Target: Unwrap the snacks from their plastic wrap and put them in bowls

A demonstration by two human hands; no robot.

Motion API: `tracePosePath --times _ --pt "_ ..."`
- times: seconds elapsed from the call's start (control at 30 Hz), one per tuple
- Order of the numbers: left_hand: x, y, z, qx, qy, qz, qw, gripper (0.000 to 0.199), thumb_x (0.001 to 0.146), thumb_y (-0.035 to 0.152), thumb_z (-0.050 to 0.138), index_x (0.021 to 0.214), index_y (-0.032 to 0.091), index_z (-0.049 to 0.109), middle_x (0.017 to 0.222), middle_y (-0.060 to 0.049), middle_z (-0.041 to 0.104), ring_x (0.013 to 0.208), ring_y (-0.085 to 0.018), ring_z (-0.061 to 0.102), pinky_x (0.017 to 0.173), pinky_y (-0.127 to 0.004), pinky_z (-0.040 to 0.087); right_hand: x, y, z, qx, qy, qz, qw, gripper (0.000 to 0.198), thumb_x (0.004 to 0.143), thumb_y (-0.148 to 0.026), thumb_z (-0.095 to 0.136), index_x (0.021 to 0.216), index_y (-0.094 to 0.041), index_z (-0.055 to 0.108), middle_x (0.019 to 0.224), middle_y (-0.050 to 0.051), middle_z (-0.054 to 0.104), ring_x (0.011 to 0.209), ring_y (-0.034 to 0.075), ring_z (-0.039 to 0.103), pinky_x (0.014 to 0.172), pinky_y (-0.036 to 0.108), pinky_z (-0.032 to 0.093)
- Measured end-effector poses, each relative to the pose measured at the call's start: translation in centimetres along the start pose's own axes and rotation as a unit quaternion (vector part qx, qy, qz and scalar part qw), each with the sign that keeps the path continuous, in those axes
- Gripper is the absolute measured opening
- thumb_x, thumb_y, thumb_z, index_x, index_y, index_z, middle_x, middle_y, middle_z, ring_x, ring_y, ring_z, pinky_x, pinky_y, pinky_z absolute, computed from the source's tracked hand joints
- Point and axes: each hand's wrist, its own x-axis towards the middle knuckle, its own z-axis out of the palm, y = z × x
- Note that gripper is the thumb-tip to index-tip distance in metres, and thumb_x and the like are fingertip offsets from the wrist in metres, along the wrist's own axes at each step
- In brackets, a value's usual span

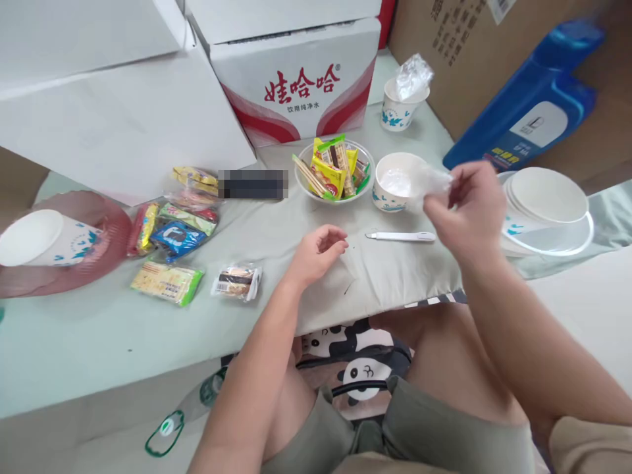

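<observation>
My right hand (469,207) pinches a piece of thin, crumpled clear plastic (434,184). It hangs at the right rim of a white paper cup (392,197) with a blue leaf print, and more clear plastic lies inside that cup. My left hand (320,253) rests low over the table, fingers loosely curled, a gap showing at the thumb and nothing held. Between the hands lies a slim white cutter pen (402,236). Behind them a clear bowl (301,187) holds wrapped snacks (336,168) in yellow and green packaging.
Wrapped snacks (180,237) and a biscuit pack (237,283) lie at left, near a pink bowl (113,237) with a tipped paper cup (34,240). Boxes (301,85) stand behind. At right are a blue bottle (533,99), stacked cups (548,197) and a foil-topped cup (397,115).
</observation>
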Motion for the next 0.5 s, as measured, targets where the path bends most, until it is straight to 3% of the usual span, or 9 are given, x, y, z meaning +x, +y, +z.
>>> tracePosePath --times 0.1,0.17,0.2,0.27,0.33,0.4,0.5 --pt "-0.4 0.2 -0.1 -0.001 -0.017 0.008 1.000 0.022 0.078 0.032 0.072 0.092 0.017 0.063 0.081 0.000 0.067 0.076 -0.011 0.064 0.076 -0.027 0.051 6.1 0.1 0.6 -0.149 -0.087 -0.046 0.984 0.019 0.072 -0.008 0.072 0.078 -0.022 0.060 0.069 -0.001 0.061 0.073 0.014 0.060 0.067 0.033 0.041" --pt "-0.7 0.3 -0.3 0.002 -0.019 0.009 1.000 0.018 0.079 0.029 0.070 0.091 0.017 0.063 0.080 0.000 0.067 0.075 -0.011 0.063 0.075 -0.027 0.050 9.7 0.7 1.9 -0.170 -0.264 0.027 0.949 0.016 0.079 -0.007 0.066 0.068 -0.018 0.063 0.061 -0.004 0.057 0.069 0.008 0.058 0.058 0.027 0.033" --pt "-0.8 0.3 -0.4 0.003 -0.018 0.009 1.000 0.016 0.080 0.028 0.069 0.091 0.017 0.063 0.079 0.000 0.067 0.074 -0.011 0.063 0.075 -0.027 0.050 10.9 1.1 2.7 -0.181 -0.356 0.092 0.912 0.022 0.080 -0.006 0.063 0.061 -0.017 0.064 0.055 -0.005 0.055 0.063 0.004 0.055 0.053 0.025 0.028" --pt "-0.9 0.3 -0.6 0.000 -0.019 0.013 1.000 0.012 0.082 0.024 0.066 0.090 0.018 0.062 0.080 0.000 0.068 0.075 -0.011 0.064 0.077 -0.027 0.050 12.2 1.7 4.2 -0.179 -0.447 0.142 0.865 0.030 0.084 -0.009 0.057 0.055 -0.014 0.065 0.051 -0.005 0.056 0.054 0.000 0.051 0.048 0.024 0.025" --pt "-1.1 0.0 -0.6 -0.003 -0.024 0.024 0.999 0.008 0.083 0.023 0.063 0.090 0.018 0.062 0.082 -0.001 0.069 0.076 -0.011 0.065 0.078 -0.027 0.051 12.1 2.1 5.7 -0.172 -0.496 0.162 0.835 0.034 0.085 -0.013 0.055 0.053 -0.012 0.064 0.054 -0.005 0.061 0.050 0.000 0.052 0.047 0.023 0.026" --pt "-1.5 -0.4 -0.5 0.008 -0.032 0.038 0.999 0.007 0.085 0.022 0.060 0.090 0.019 0.062 0.085 -0.001 0.069 0.076 -0.012 0.064 0.077 -0.027 0.050 11.5 2.1 6.8 -0.123 -0.484 0.151 0.853 0.033 0.082 -0.015 0.063 0.049 -0.012 0.060 0.057 -0.004 0.064 0.051 0.003 0.057 0.048 0.023 0.032" --pt "-2.7 -0.9 0.0 0.070 -0.054 0.052 0.995 0.009 0.084 0.020 0.058 0.091 0.020 0.064 0.082 0.000 0.067 0.076 -0.013 0.061 0.077 -0.028 0.048 11.6 0.7 7.0 0.052 -0.335 0.060 0.939 0.033 0.072 -0.013 0.079 0.048 -0.016 0.056 0.059 -0.006 0.064 0.059 0.010 0.064 0.055 0.026 0.045"
